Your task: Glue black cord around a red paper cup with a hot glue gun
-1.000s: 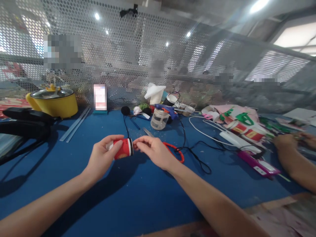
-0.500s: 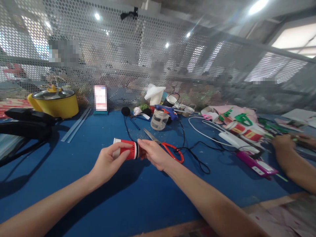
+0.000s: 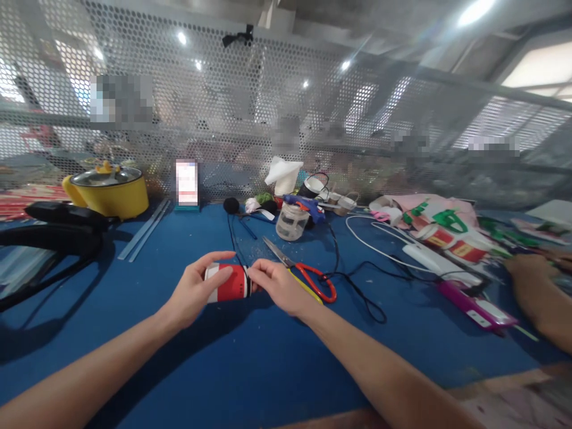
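A small red and white paper cup (image 3: 236, 283) lies sideways in my left hand (image 3: 196, 285), thumb across its side and index finger lifted along the top. Black yarn (image 3: 236, 250) runs from a black yarn ball (image 3: 231, 206) down to the cup, where a dark band circles the right end. At that end my right hand (image 3: 274, 285) pinches the yarn against the edge; its far fingertips are partly hidden. Just beyond the right hand rest open scissors (image 3: 310, 279) with red and yellow handles.
Behind stand a clear plastic jar (image 3: 292, 221), a blue glue gun (image 3: 308, 207) and a phone (image 3: 186, 183). A yellow pot (image 3: 109, 193) is at left. Cables and a purple power strip (image 3: 478, 307) lie right, near another person's hand (image 3: 529, 277).
My left index finger has lifted off the cup, and the cup has turned slightly. My right fingers have shifted at its banded end. The whole view has moved a little.
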`<state>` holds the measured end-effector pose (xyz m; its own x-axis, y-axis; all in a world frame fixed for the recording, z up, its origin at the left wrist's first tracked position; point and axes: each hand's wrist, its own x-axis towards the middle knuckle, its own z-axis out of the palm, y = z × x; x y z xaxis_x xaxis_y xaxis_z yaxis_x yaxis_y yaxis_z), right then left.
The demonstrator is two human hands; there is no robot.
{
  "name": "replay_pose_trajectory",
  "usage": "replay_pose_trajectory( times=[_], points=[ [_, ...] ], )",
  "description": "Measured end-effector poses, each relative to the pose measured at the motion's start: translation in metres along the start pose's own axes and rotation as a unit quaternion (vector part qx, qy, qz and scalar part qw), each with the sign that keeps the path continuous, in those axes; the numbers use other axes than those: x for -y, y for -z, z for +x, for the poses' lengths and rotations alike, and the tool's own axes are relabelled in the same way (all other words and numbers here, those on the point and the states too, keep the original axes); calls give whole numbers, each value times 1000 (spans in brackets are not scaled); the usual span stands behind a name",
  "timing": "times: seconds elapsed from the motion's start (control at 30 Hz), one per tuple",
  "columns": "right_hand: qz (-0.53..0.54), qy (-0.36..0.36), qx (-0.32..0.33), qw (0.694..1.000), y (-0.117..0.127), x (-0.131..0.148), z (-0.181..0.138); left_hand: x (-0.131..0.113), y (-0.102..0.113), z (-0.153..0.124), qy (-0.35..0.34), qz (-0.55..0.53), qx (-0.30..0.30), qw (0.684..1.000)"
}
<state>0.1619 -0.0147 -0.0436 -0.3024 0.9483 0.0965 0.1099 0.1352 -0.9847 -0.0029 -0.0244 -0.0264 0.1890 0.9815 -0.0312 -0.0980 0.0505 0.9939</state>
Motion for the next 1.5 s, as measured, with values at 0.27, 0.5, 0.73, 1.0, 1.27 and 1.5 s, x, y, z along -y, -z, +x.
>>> replay_pose_trajectory(
  times=[0.27,0.5,0.73,1.0,1.27,1.5],
  points=[
    [-34,54,-6,998,4,2,2,2,2,-3,-54,88,7,995],
    [-48,83,67,993,-2,2,-5,6,0,-1,-49,133,27,990],
    [-189,101,-44,976,24,28,4,10,3,2,-37,167,-8,985],
    [-214,-61,-314,923,142,55,56,5,9,6,-90,271,-43,957],
    [-36,-209,-146,966,151,25,76,4,11,5,-120,333,-30,935],
    [-36,-87,-241,966,136,12,76,0,9,3,-131,332,-42,933]
  ],
)
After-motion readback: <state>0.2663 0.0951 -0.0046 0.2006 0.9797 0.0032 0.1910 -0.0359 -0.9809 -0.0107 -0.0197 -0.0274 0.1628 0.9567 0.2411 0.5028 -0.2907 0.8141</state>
